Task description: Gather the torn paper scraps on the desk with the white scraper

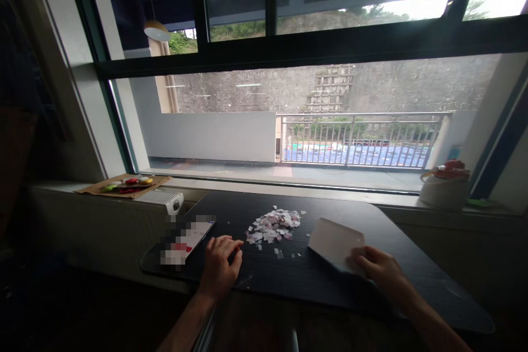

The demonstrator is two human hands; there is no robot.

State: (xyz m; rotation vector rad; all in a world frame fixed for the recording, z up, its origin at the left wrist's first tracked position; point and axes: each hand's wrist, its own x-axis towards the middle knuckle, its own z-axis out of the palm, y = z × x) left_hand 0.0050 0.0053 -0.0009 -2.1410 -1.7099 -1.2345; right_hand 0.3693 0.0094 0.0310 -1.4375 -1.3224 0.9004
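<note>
Right hand [378,268] holds an off-white, flat rectangular panel with rounded corners [335,242] by its right end, thumb and fingers closed on it. Panel sits over the right half of the black, wood-grain tabletop with rounded corners [297,280]; can't tell if its left end touches the surface.

Left hand [221,264] is over the near edge, left of centre — fingers loosely curled, narrow gap to the thumb, nothing visible in them. Can't tell if it touches the tabletop.

Heap of small white and pale-pink paper-like scraps [275,224]: middle of the tabletop, toward the far edge, between hand and panel. A few loose bits lie around it, some nearer the near edge.

Pale, flat rectangular item with a red patch [196,237] lies along the left edge, partly pixelated, just beside the left hand.

Beyond the far edge — a wide, dark-framed window [289,47]. White rounded container [439,190] stands on the sill, past the far right corner.
</note>
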